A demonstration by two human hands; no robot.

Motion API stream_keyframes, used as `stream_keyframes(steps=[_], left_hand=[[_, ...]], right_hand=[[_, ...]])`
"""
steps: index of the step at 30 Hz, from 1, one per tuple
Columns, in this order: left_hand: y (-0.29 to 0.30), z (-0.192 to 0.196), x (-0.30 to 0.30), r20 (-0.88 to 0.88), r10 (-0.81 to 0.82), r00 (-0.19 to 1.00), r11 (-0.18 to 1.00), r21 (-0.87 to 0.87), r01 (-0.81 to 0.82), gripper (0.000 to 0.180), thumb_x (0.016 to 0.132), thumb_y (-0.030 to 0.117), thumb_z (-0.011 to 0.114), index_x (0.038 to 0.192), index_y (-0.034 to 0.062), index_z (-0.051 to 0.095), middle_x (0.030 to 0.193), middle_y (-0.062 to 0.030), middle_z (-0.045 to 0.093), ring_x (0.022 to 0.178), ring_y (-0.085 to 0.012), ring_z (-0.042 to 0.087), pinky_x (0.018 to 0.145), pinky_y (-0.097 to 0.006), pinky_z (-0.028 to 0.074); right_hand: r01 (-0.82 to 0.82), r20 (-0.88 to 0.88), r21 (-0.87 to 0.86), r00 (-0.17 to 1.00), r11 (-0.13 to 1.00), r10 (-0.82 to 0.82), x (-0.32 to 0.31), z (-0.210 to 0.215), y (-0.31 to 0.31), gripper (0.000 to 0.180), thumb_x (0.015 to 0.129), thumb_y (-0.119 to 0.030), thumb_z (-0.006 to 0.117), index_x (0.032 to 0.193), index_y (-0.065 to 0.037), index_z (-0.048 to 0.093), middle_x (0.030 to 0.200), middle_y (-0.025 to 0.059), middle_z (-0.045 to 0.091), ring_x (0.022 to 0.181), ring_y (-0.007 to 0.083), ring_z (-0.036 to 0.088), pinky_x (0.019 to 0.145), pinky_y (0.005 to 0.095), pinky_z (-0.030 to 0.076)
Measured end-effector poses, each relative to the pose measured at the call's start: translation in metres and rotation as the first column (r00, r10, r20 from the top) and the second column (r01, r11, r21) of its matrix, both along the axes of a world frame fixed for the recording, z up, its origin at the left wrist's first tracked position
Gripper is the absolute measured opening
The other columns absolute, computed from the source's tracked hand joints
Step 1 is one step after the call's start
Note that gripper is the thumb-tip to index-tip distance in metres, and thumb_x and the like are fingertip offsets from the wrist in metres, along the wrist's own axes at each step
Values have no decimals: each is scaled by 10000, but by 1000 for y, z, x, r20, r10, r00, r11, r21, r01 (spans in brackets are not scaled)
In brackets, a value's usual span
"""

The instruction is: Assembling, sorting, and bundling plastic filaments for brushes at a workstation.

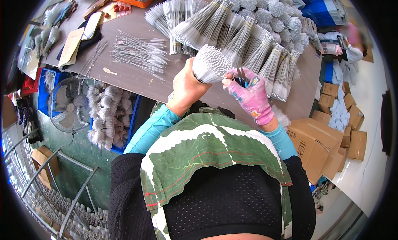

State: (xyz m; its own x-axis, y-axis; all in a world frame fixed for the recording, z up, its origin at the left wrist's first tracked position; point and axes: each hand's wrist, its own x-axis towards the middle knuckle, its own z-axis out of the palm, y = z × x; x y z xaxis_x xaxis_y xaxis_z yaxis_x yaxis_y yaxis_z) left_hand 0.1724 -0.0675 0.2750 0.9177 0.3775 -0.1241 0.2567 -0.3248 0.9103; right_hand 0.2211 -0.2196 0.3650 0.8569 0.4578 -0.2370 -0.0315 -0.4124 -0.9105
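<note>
gripping a round bundle of thin grey wire brushes with bristly white tips [210, 66], the bare left hand [187, 87] is clamped on its stems above the brown desk [137, 80]. right hand [250, 97], in a pink patterned glove, pinches small blue-handled scissors [241, 77] at the bundle's edge. risk: springy stems may splay from the grip; blades could nick fingers.

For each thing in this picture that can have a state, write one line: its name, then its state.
Grey bundle of thin wire brushes: gripped upright in the bare left hand.
Pink-gloved right hand: pinching a small dark tool at the bundle.
Tied grey brush bundles: piled on the table.
Round grey floor fan: running or not, cannot tell.
</note>
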Motion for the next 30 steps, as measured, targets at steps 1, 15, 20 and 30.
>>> stream_keyframes(steps=[1,15,20,30], left_hand=[[1,-1,-1,-1,5,1000,1000,1,-5,621,587,206,777,1117,85,476,915,-163,630,889,-367,611,756,-407,484],[60,0,-38,-104,271,957,962,63,-266,668,607,287,779,1143,80,439,922,-192,630,889,-381,613,768,-425,481],[100,-28,-86,-296,301,907,953,61,-296,700,595,282,797,1140,49,425,948,-179,625,902,-353,617,786,-398,484],[151,-42,-134,-38,303,952,850,-442,-288,688,615,107,822,1207,-7,492,1152,-93,583,1067,-174,539,948,-314,410]], right_hand=[[-7,25,7,1000,1000,7,0,-2,2,129,806,-59,665,919,-16,622,792,3,636,705,62,582,653,230,474],[-123,447,170,894,978,35,7,15,51,129,903,-97,565,1002,-15,557,769,12,570,637,68,521,568,207,441],[357,-24,587,905,727,-425,102,20,48,162,936,-206,519,857,-69,557,729,19,552,581,82,492,461,183,374],[361,-739,363,674,859,29,25,-120,143,107,924,-86,476,949,-11,548,836,74,578,699,101,558,479,181,379]])
